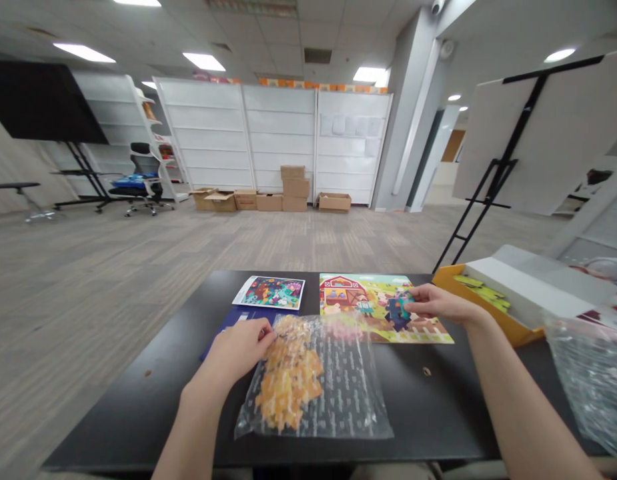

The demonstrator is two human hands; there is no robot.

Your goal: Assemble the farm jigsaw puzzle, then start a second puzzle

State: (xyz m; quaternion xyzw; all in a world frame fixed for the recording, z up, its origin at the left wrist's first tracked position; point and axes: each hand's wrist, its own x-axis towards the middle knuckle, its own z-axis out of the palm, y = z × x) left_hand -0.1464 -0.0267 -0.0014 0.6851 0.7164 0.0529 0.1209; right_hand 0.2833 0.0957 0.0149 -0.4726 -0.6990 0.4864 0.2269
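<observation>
A clear plastic bag (341, 393) with printed marks lies flat on the black table, and orange-yellow puzzle pieces (291, 373) fill its left half. My left hand (248, 340) pinches the bag's upper left edge between thumb and fingers. Over the farm picture board (343, 300), my right hand (438, 303) holds dark blue and teal puzzle pieces (398, 312) by their right side. Behind the bag is a card with a colourful animal picture (275, 292), resting partly on a dark blue flat item (233, 322).
At the right stands an open yellow box (518, 327) with yellow-green pieces (481, 293) in it. A crumpled clear plastic bag (593, 380) lies in front of it. The black table's (153, 413) left edge borders the carpet. Cardboard boxes (294, 193) and white shelving stand far behind.
</observation>
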